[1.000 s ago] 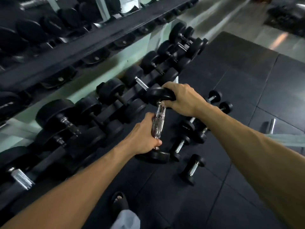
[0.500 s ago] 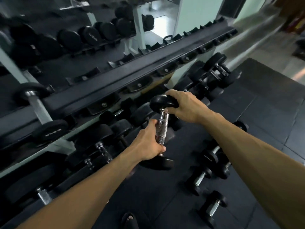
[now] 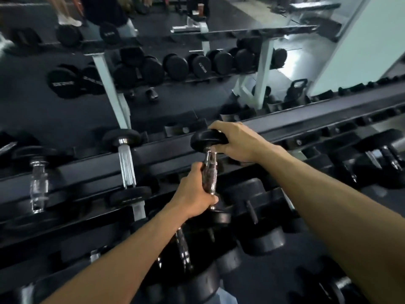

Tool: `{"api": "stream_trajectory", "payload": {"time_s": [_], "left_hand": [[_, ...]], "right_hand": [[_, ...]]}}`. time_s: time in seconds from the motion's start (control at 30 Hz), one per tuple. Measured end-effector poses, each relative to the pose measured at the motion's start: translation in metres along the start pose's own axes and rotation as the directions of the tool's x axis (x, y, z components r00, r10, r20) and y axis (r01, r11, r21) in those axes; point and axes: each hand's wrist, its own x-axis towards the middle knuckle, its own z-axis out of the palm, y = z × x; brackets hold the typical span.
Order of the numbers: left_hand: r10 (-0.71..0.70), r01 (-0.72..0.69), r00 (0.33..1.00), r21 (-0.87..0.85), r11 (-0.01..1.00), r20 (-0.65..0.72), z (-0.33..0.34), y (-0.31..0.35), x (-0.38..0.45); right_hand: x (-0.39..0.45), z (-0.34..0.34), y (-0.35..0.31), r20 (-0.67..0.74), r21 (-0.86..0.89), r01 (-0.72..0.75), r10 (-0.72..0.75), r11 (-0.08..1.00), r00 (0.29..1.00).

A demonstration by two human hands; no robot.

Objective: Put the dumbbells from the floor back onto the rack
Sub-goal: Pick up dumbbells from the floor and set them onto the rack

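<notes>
I hold a black dumbbell (image 3: 210, 170) with a chrome handle, its far end up, in front of the rack's upper tier (image 3: 285, 128). My left hand (image 3: 195, 194) grips the handle from the left. My right hand (image 3: 236, 141) clasps the upper black head from the right side. The lower head sits just under my left hand. The dumbbell's top head is level with the upper tier's front rail, near an unoccupied cradle.
Another dumbbell (image 3: 126, 163) rests on the upper tier to the left, and one more at far left (image 3: 38, 183). Heavier dumbbells (image 3: 260, 216) fill the lower tier. A mirror behind shows a second rack. One dumbbell (image 3: 337, 286) lies on the floor at bottom right.
Both hands have lifted the dumbbell from low near the floor up to the upper tier. My view has tilted up, so the floor dumbbells have mostly dropped out of sight.
</notes>
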Motion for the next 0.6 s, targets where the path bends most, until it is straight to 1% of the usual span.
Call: {"api": "stream_trajectory", "payload": {"time_s": [0.17, 0.27, 0.37, 0.5, 0.6], "left_hand": [[-0.098, 0.087, 0.985, -0.085, 0.993, -0.141, -0.015, 0.003, 0.053], [-0.147, 0.122, 0.967, -0.128, 0.984, -0.207, -0.020, 0.002, 0.083], [-0.189, 0.155, 0.953, -0.154, 0.976, -0.237, -0.021, -0.002, 0.109], [-0.233, 0.197, 0.941, -0.163, 0.967, -0.246, -0.018, -0.010, 0.134], [-0.271, 0.236, 0.935, -0.170, 0.957, -0.228, -0.014, -0.016, 0.147]], "right_hand": [[0.079, -0.002, 0.014, 0.075, 0.028, 0.123, -0.125, 0.992, 0.989], [0.121, 0.002, 0.026, 0.144, 0.035, 0.169, -0.172, 0.985, 0.975], [0.151, 0.010, 0.038, 0.197, 0.049, 0.192, -0.198, 0.980, 0.960], [0.172, 0.023, 0.058, 0.213, 0.070, 0.224, -0.234, 0.972, 0.949], [0.181, 0.034, 0.070, 0.220, 0.082, 0.233, -0.246, 0.969, 0.944]]}}
